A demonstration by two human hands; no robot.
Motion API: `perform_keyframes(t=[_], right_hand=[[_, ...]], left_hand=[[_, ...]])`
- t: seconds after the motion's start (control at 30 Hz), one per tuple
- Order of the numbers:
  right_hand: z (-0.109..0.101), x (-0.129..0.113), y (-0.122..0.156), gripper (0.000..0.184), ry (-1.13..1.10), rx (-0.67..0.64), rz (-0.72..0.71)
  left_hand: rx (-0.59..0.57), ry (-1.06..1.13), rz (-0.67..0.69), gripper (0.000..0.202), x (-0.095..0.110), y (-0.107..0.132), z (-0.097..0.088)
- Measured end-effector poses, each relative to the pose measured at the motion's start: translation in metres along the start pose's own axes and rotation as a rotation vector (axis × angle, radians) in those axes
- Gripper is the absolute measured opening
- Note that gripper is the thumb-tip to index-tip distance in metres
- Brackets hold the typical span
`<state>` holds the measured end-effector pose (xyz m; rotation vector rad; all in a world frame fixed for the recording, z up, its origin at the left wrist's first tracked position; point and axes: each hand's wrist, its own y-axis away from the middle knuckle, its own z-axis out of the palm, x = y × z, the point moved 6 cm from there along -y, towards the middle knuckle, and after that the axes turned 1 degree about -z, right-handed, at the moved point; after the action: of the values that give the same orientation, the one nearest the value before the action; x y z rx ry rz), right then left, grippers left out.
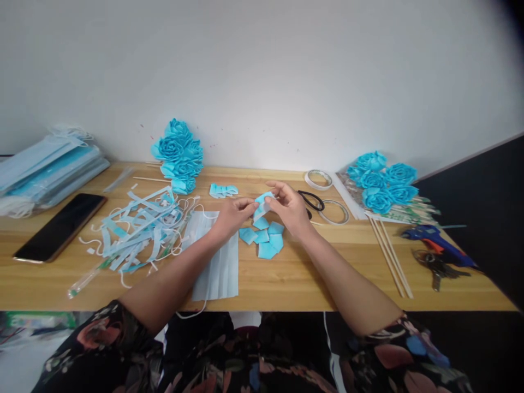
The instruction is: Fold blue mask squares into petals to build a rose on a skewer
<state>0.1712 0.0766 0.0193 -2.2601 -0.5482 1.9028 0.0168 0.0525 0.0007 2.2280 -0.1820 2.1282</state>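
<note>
Pinching a small blue piece [262, 203] between them, the left hand [233, 214] and right hand [290, 207] meet just above the table [286, 284], a little past the middle of its width. Each hand has thumb and fingertips pressed together on an opposite edge of the piece, which is bent or folded between them; how exactly it is creased is too small to tell. It looks like thin mask fabric: very light, soft and limp, likely to flop unless held by two edges, and easy to crumple, so a light fingertip hold near the corners suits it better than a full grasp. Right under the hands lies a cluster of cut squares [264, 240] of the same blue, touching one another, and beside them on the left an unfolded mask [216, 262] reaches to the table's near edge. Further left a heap of strips [139, 229] spreads out, with a phone [61, 226] and a mask stack [49, 169] beyond. Finished blue roses [179, 153] lean at the wall; more roses [380, 183] on sticks lie right, near tape rolls [327, 194], scissors [311, 201], a glue gun [436, 240] and keys [438, 265].
</note>
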Motion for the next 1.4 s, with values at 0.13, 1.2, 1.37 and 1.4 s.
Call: perform_keyframes(t=[0.13, 1.2, 1.37, 1.4], right_hand=[[0.001, -0.004, 0.001, 0.038, 0.059, -0.019, 0.000], [0.009, -0.039, 0.012, 0.019, 0.502, -0.030, -0.515], [0.009, -0.038, 0.011, 0.022, 0.533, -0.030, -0.527], [0.009, -0.038, 0.011, 0.023, 0.538, -0.032, -0.524]], left_hand=[[-0.001, -0.018, 0.005, 0.034, 0.002, 0.000, 0.001], [0.022, 0.195, -0.062, 0.038, 0.007, 0.003, 0.000], [0.000, 0.185, -0.052, 0.037, 0.004, 0.001, 0.000], [-0.005, 0.166, -0.042, 0.037, 0.005, 0.001, 0.000]])
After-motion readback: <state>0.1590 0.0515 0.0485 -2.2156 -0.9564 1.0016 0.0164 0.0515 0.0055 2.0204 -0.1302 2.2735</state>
